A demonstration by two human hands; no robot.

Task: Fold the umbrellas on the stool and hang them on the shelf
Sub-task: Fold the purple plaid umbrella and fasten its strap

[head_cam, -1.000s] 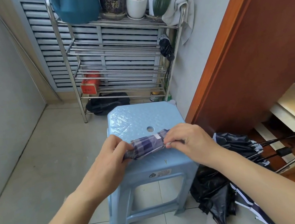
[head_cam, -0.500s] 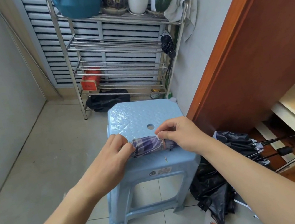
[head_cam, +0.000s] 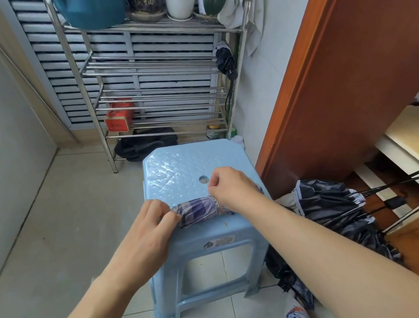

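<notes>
While left hand (head_cam: 150,231) grips plaid umbrella (head_cam: 199,211), right fingers (head_cam: 214,185) now pinched, higher.

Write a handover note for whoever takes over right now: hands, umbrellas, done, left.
Left hand: grips the left end of the plaid umbrella, lying rolled on the stool.
Right hand: fingers pinch at the strap round its right part.
Done: one dark umbrella hangs on the shelf; plaid one rolled.
Left: finish the strap and hang the plaid one; the black umbrella lies unfolded on the floor right of the stool.
</notes>
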